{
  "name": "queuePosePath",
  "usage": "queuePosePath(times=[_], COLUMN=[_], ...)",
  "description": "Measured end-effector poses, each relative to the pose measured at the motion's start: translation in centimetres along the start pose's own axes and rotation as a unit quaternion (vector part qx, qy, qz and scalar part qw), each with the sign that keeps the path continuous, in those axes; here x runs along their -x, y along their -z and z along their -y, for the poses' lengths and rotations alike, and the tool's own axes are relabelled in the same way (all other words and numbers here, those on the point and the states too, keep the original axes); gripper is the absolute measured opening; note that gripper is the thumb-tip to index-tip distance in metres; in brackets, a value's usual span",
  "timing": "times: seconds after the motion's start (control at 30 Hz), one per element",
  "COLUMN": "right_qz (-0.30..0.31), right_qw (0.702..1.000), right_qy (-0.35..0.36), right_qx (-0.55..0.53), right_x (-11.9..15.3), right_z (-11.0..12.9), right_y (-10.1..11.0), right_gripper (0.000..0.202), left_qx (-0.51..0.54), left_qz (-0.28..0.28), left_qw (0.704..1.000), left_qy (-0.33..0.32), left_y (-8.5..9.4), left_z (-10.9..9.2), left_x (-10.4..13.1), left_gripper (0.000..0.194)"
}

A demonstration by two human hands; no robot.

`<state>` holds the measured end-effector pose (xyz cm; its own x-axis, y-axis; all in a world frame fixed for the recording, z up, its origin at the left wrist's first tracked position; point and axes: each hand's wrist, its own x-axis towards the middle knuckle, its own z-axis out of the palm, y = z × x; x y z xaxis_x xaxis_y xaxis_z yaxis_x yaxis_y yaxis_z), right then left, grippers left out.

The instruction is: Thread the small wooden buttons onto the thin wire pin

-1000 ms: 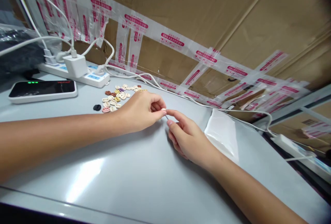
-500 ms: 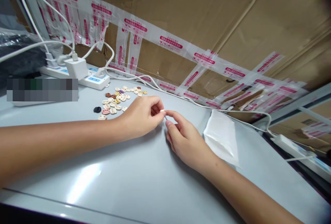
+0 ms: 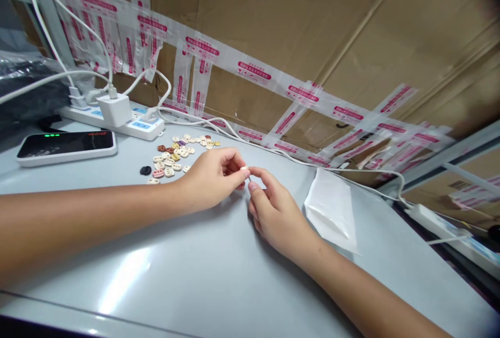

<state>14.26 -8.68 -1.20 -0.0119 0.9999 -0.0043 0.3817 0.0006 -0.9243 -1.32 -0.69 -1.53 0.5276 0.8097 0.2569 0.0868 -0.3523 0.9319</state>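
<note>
My left hand (image 3: 216,177) is closed in a pinch on a small white piece (image 3: 244,168), mostly covered by the fingertips. Touching it from the right, my right hand (image 3: 275,208) grips a thin grey metal pin (image 3: 250,178) between thumb and forefinger. The pin's tip meets the white piece or the left fingertips; exactly where is too small to tell. Beyond my left wrist lie several small oval button-like pieces with holes (image 3: 169,162), mostly cream, with some brown, yellow and pink. One black button-like piece (image 3: 145,170) sits at their left edge.
A white plastic packet (image 3: 331,210) lies right of my hands on the grey table (image 3: 187,280). At the left are a phone-like device (image 3: 66,146) and a white power strip (image 3: 144,128) with cables. Taped cardboard (image 3: 273,25) stands behind; another power strip (image 3: 449,231) is at the right.
The view has shifted slightly. Both hands keep their pinch at nearly the same spot, with the pin and white piece only a little moved.
</note>
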Motion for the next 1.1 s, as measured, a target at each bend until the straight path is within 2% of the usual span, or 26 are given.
queuePosePath(times=[0.17, 0.43, 0.67, 0.9, 1.1], right_qz=[0.025, 0.021, 0.045, 0.037, 0.026], right_qw=[0.996, 0.988, 0.971, 0.963, 0.961], right_qy=[-0.058, -0.082, -0.115, -0.136, -0.14], right_qx=[-0.069, -0.129, -0.204, -0.231, -0.237], right_x=[0.0, -0.1, 0.1, 0.2, 0.2], right_z=[0.9, 1.5, 1.8, 1.9, 2.0], right_y=[0.1, -0.4, -0.1, -0.1, -0.2], right_gripper=[0.027, 0.021, 0.022, 0.017, 0.018], left_qx=[0.014, -0.043, -0.031, -0.07, -0.065], left_qz=[0.023, -0.003, 0.002, -0.003, -0.011], left_qw=[1.0, 0.999, 0.999, 0.997, 0.998], left_qy=[-0.001, -0.016, -0.019, -0.025, -0.025], left_y=[0.2, 0.1, 0.2, 0.2, 0.2], left_z=[0.2, -0.5, -0.8, -0.8, -0.7], left_x=[-0.1, -0.1, -0.1, 0.0, -0.1], left_gripper=[0.017, 0.016, 0.016, 0.015, 0.019])
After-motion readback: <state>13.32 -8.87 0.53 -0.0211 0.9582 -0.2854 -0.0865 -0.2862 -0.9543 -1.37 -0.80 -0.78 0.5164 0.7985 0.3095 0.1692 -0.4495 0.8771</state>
